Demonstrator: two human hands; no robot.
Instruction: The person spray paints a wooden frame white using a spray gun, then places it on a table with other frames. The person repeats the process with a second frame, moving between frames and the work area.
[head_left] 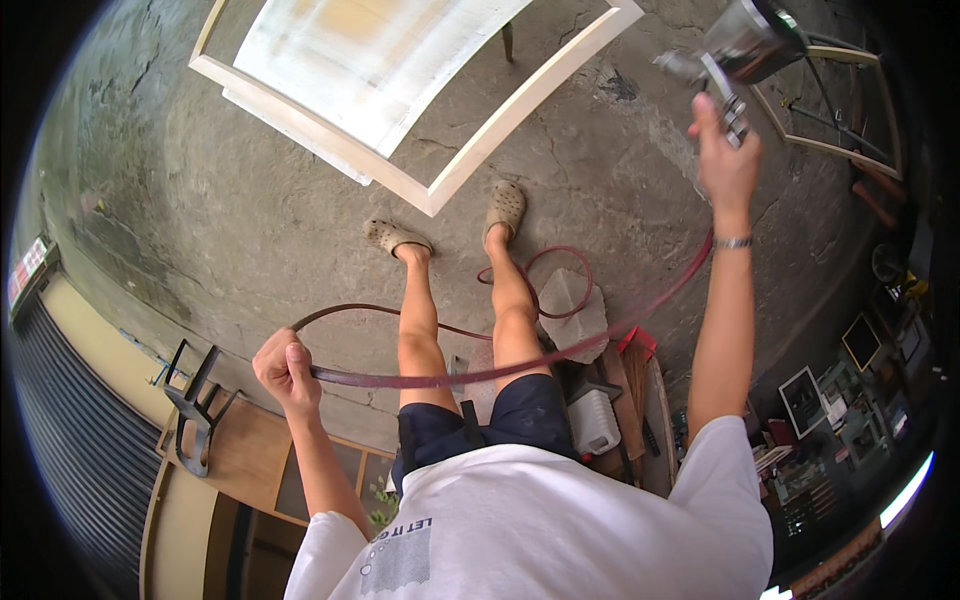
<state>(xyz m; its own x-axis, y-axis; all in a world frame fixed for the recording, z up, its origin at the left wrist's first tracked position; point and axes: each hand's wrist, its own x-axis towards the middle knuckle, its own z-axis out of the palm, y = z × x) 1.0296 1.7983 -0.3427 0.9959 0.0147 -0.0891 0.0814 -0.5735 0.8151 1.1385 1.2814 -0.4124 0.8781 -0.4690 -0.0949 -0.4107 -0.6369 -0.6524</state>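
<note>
My right hand (pixel 728 165) is raised at the upper right, wrapped round the handle of a metal spray gun (pixel 725 85). A dark silvery cup (pixel 755 42) sits on the gun, and its nozzle points left. From that hand a dark red hose (pixel 590 345) sags across my body to my left hand (pixel 287 368), which is closed round it at the left. Ahead of me lies a pale wooden frame (pixel 530 103), with a white-coated panel (pixel 350 60) inside its outline. What holds the panel up is mostly out of sight.
Loops of hose lie on the concrete floor (pixel 250 200) by my feet, near a pale stone block (pixel 575 310). Another wooden frame (pixel 840 150) stands at the far right. A black chair (pixel 200 410) is at the left; cluttered shelves (pixel 840 420) line the lower right.
</note>
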